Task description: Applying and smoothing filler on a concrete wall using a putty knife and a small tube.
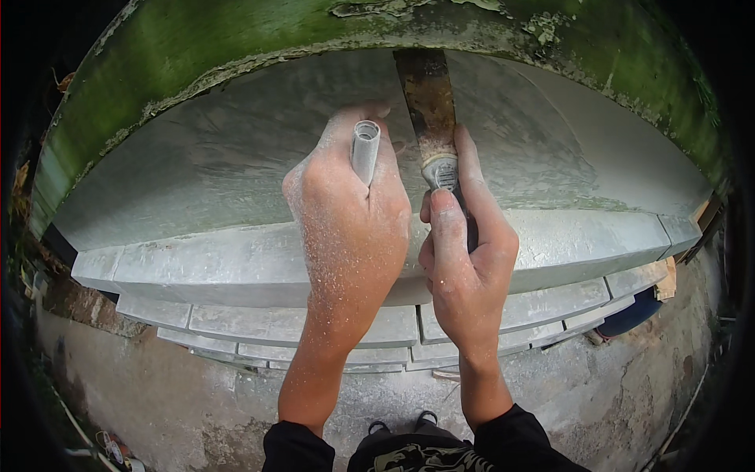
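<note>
My left hand [346, 204], dusted with white powder, is closed round a pale grey cylindrical handle [366, 138]; its round hollow end points up at me and the rest of that tool is hidden by the hand. Just to the right, my right hand [464, 248] grips a putty knife [425, 102] by its dark handle, thumb on top, with the stained, rusty blade pointing away from me toward the green wall edge. Behind both hands lies a smeared grey panel [519, 134], with a wet-looking, pale grey slab ledge [574, 236] along its near side.
A curved green, mossy wall edge with peeling paint [189, 47] arches across the top. Below the ledge are stacked grey slabs [259, 322] above a stained concrete floor [582, 393]. A dark blue object [637, 315] sits under the slabs at right. My sandalled feet show at the bottom.
</note>
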Action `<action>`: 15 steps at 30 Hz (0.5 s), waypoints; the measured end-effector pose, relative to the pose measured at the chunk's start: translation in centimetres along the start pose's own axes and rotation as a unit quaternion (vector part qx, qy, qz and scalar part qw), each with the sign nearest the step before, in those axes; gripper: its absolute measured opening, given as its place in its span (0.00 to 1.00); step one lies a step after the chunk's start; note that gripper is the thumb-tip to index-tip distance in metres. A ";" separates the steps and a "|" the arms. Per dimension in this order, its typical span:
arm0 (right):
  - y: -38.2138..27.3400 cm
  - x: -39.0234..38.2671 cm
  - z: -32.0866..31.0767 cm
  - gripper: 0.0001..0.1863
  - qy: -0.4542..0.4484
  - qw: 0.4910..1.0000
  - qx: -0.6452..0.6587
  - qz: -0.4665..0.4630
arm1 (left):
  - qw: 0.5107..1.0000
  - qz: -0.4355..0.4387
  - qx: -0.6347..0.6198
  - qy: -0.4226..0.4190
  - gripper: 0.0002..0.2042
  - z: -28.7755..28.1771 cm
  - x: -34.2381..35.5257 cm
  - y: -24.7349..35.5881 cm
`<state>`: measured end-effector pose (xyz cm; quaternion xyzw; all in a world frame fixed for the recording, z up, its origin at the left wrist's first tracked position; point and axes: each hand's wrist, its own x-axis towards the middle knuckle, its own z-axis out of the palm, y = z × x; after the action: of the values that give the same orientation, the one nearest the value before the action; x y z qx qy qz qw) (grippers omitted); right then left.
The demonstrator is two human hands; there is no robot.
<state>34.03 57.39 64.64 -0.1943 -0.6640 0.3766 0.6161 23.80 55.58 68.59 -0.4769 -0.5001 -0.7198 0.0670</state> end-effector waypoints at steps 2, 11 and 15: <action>-0.1 0.3 -0.1 0.29 0.001 1.000 -0.002 0.000 | 0.995 -0.074 -0.017 -0.071 0.15 -0.3 0.3 0.4; -0.4 1.3 -1.3 0.30 -0.005 0.999 -0.045 -0.027 | 0.995 -0.021 -0.084 -0.059 0.20 4.0 0.7 -0.4; 0.1 -0.4 -1.6 0.30 -0.002 0.999 -0.031 -0.014 | 0.990 -0.054 -0.115 -0.055 0.18 4.3 0.1 -0.4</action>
<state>35.66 57.59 64.23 -0.2026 -0.6795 0.3476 0.6136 26.11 59.18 68.57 -0.4927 -0.4416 -0.7477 -0.0554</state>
